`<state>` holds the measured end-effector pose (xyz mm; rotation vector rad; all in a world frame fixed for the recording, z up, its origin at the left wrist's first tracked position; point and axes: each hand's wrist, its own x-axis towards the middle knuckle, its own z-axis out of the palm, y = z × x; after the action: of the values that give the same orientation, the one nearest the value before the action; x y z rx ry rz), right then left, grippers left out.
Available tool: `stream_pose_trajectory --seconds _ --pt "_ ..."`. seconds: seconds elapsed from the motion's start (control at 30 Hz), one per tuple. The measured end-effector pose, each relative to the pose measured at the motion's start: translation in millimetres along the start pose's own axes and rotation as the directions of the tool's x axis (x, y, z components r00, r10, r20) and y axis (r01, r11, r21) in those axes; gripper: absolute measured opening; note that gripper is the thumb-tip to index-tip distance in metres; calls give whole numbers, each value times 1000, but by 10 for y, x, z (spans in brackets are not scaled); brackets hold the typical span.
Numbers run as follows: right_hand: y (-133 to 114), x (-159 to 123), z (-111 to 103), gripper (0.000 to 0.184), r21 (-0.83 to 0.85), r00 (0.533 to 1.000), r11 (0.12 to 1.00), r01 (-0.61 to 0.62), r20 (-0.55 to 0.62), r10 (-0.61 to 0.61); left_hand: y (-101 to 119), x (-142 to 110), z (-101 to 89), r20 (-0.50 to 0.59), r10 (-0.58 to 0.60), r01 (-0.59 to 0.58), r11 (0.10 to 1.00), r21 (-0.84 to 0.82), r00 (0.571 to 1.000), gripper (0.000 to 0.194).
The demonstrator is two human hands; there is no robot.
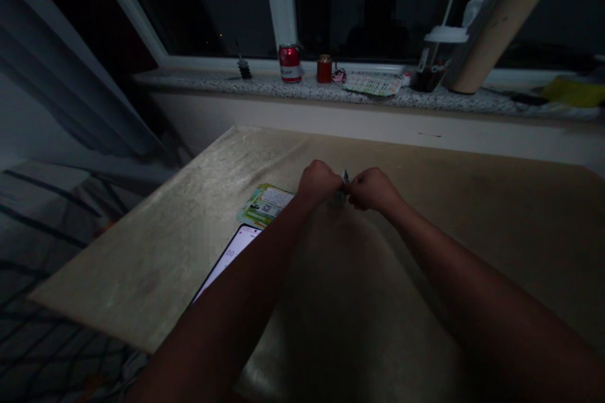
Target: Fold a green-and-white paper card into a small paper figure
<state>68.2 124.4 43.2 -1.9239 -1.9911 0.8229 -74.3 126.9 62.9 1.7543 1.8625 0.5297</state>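
Observation:
My left hand [320, 181] and my right hand [374, 189] meet over the middle of the table, both closed with the fingers pinched. Between them shows a small, dark, shiny thing [346, 175], its tip poking up above the fingers. Most of it is hidden, and its kind cannot be made out in the dim light. Left of my left hand lies a green printed packet [267, 204], partly covered by my forearm. A phone [231, 258] with a lit screen rests nearer to me, also partly behind my left forearm.
Beyond the table [161, 252], a granite windowsill [208, 82] carries a red can [290, 64], an orange-red jar [324, 69], a patterned packet [373, 83], a lidded cup with a straw [432, 60] and a tall cardboard tube [508, 22]. A grey curtain [70, 69] hangs at left.

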Motion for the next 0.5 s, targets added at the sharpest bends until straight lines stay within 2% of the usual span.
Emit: stream_pose_trajectory --seconds 0.2,0.5 --pt "-22 47 81 36 -7 992 997 -81 100 82 -94 21 73 97 -39 33 997 69 995 36" --pt "37 63 114 36 2 983 991 -134 127 133 -160 91 175 128 -44 35 997 70 991 36"
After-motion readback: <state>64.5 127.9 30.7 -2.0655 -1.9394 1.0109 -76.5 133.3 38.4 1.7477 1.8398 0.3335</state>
